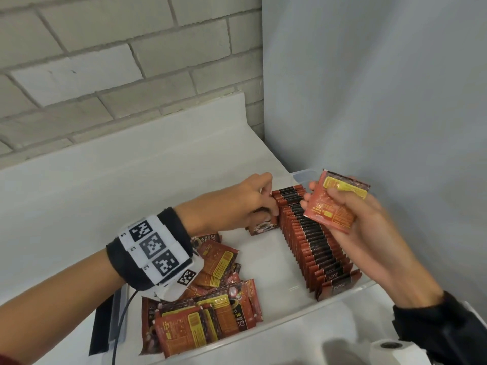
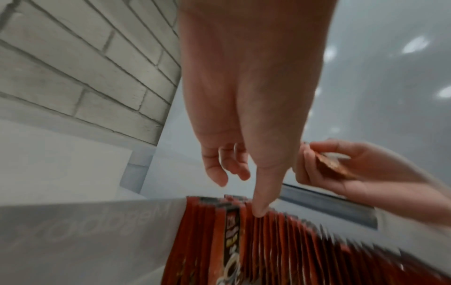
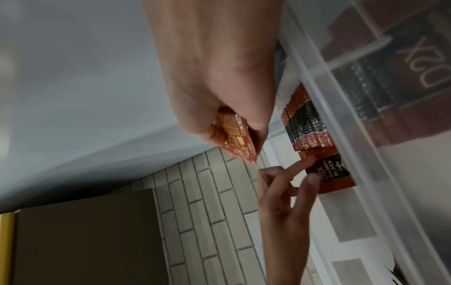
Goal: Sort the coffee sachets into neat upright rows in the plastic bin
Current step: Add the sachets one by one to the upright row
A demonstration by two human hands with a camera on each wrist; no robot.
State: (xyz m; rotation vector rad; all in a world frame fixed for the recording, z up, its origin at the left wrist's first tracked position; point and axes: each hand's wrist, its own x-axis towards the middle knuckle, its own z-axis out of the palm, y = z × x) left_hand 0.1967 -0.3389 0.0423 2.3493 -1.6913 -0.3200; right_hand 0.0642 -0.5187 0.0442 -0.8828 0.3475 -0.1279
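A clear plastic bin (image 1: 290, 321) stands on a white counter. A long upright row of red-and-black coffee sachets (image 1: 313, 243) runs along its right side. More sachets lie in a loose pile (image 1: 205, 320) at its near left. My left hand (image 1: 272, 206) is at the row's far end. Its index finger (image 2: 260, 211) presses on the top edges while the thumb (image 3: 312, 178) sits on the face of the end sachet (image 3: 328, 173), pinching it. My right hand (image 1: 326, 204) hovers above the row and grips a red sachet (image 1: 324, 217), seen edge-on in the right wrist view (image 3: 234, 135).
A grey brick wall (image 1: 118, 61) rises behind the counter, and a plain grey panel (image 1: 382, 88) stands close on the right of the bin. A white paper roll (image 1: 390, 349) sits at the near right. A brown box (image 3: 85, 231) shows in the right wrist view.
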